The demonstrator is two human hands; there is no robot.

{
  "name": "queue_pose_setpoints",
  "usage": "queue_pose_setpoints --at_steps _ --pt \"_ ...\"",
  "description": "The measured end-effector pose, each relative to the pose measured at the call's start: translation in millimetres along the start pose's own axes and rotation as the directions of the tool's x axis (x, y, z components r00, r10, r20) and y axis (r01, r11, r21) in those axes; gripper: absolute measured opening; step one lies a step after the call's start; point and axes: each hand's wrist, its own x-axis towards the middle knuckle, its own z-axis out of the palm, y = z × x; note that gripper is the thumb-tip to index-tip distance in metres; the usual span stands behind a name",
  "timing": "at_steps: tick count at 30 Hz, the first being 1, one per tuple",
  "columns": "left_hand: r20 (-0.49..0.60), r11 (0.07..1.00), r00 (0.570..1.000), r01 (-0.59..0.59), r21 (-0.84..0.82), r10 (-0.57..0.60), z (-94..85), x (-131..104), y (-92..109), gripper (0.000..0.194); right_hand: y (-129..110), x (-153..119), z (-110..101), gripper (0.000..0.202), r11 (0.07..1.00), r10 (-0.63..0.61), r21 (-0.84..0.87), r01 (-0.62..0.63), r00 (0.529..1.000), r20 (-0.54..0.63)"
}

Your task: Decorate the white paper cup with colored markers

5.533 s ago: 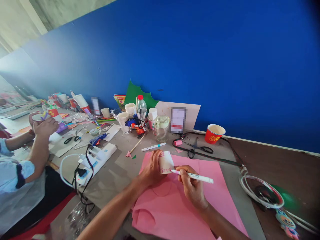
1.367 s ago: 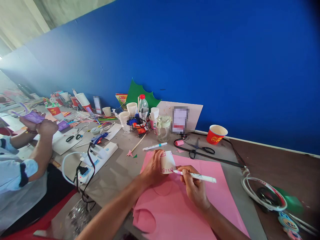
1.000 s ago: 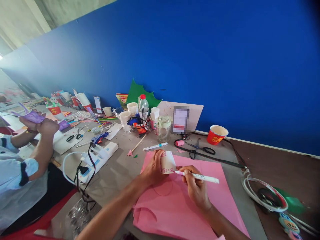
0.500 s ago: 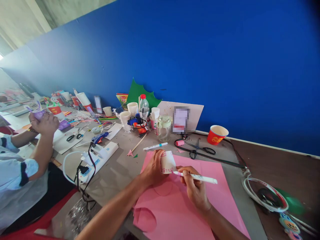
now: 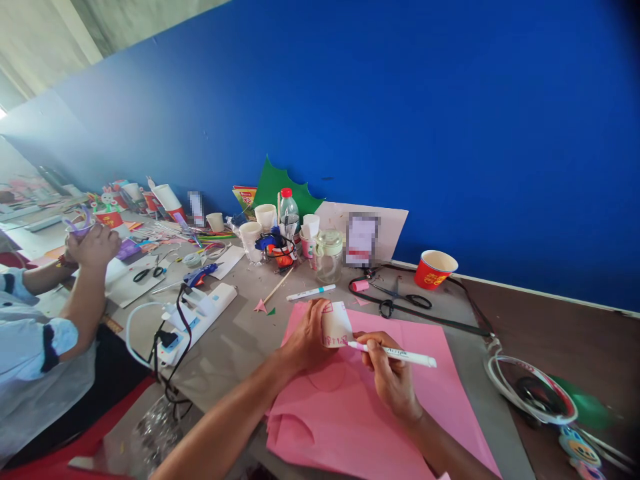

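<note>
My left hand [image 5: 311, 337] is wrapped around a white paper cup [image 5: 337, 323], steadying it over the pink paper [image 5: 370, 413]. Pink marks run along the cup's lower edge, and more pink lines show near its top. In my right hand [image 5: 393, 380] is a white acrylic marker [image 5: 407, 355], pinched between thumb and fingers. Its tip touches or nearly touches the cup's lower right side. Beyond the cup lies a second marker [image 5: 311, 293] with a teal band.
Scissors [image 5: 397, 297], a red paper cup [image 5: 436, 270] and a glass jar [image 5: 329, 257] stand or lie behind the paper. At left are a power strip [image 5: 220, 300], a blue glue gun [image 5: 201, 273] and a co-worker's hands [image 5: 95, 243] holding a purple item. A coiled cable [image 5: 533, 390] lies at right.
The marker in my right hand has shifted very slightly to the right along the cup's lower edge. The co-worker's hands and purple item have moved a little lower.
</note>
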Motion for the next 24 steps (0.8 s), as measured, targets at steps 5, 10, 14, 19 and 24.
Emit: queue_pose_setpoints --at_steps 5,10,14,19,24 --pt "0.0 1.0 1.0 -0.022 0.015 0.022 -1.5 1.2 0.2 0.066 1.8 0.4 -1.2 0.035 1.0 0.0 0.006 0.0 1.0 0.001" --pt "-0.007 0.999 0.999 -0.047 0.025 0.047 -1.1 1.0 0.3 0.065 0.4 1.3 -2.1 0.035 1.0 -0.006 -0.005 0.006 1.0 0.005" --pt "-0.012 0.998 0.998 -0.054 0.031 0.054 -0.6 0.7 -0.2 0.067 -0.8 1.1 -1.3 0.036 1.0 -0.019 -0.012 0.019 1.0 0.011" --pt "-0.002 0.998 0.999 -0.051 0.024 0.051 -1.8 1.7 1.2 0.065 -2.2 0.4 -0.6 0.037 1.0 -0.013 -0.028 0.013 1.0 0.016" --pt "0.005 0.998 0.998 -0.059 0.036 0.059 -1.6 0.2 -0.3 0.065 -5.3 1.4 0.0 0.038 0.998 -0.028 -0.049 0.029 0.999 0.021"
